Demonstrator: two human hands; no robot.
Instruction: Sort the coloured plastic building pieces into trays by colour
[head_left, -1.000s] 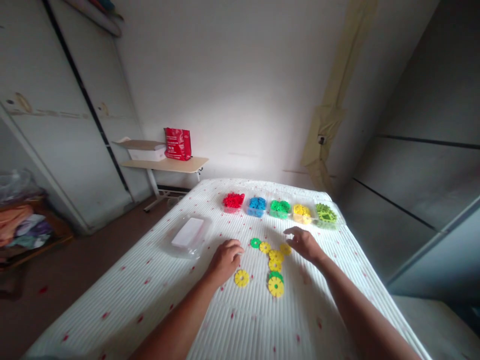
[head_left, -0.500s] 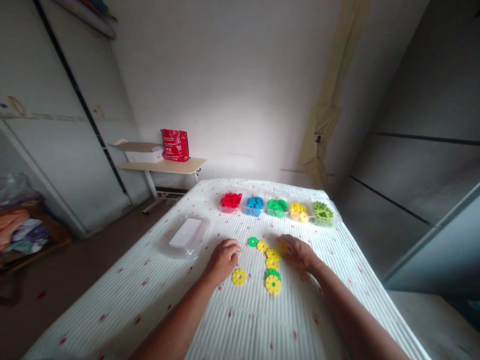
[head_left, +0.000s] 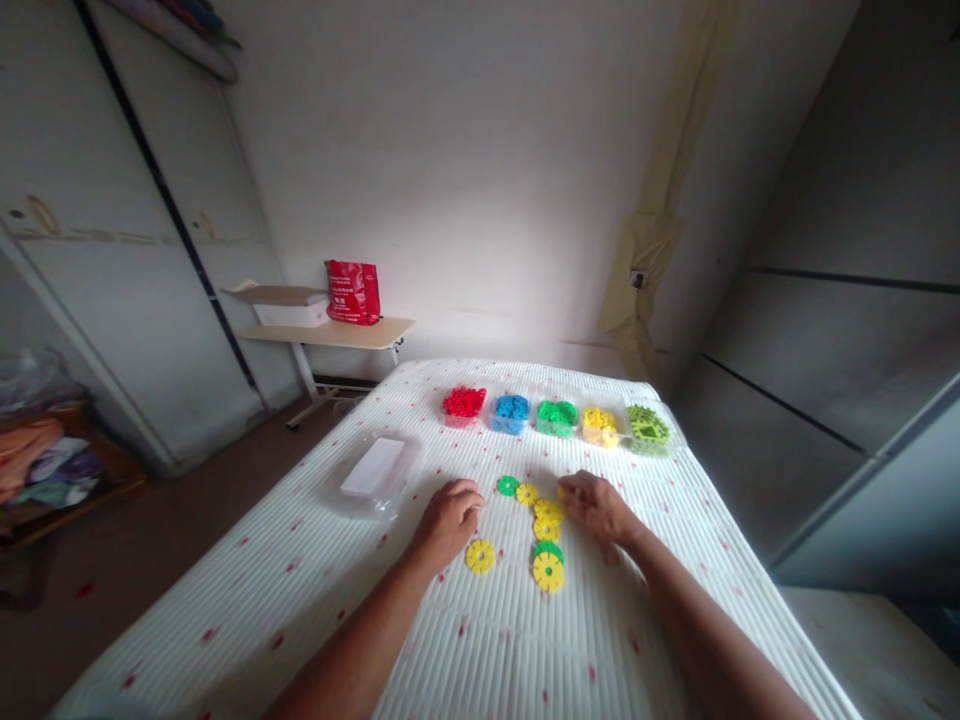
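Several flat plastic discs lie on the white striped cloth (head_left: 487, 640): a green disc (head_left: 508, 486), yellow discs (head_left: 547, 520) in a short line, a lone yellow disc (head_left: 480, 556) and a yellow one over a green one (head_left: 548, 570). My left hand (head_left: 448, 520) rests on the cloth with its fingers curled under, just above the lone yellow disc. My right hand (head_left: 598, 505) lies on the right end of the yellow line, fingers closed down over a yellow disc there.
A row of small clear tubs stands at the far edge: red (head_left: 463, 405), blue (head_left: 512, 410), green (head_left: 556, 415), yellow (head_left: 601, 424), light green (head_left: 647, 428). A clear lid with a white card (head_left: 373, 470) lies at left. A side table (head_left: 330, 330) holds a red bag.
My right hand has come down from a raised, spread pose onto the yellow disc at the right of the line and closed over it. My left hand has stayed put.
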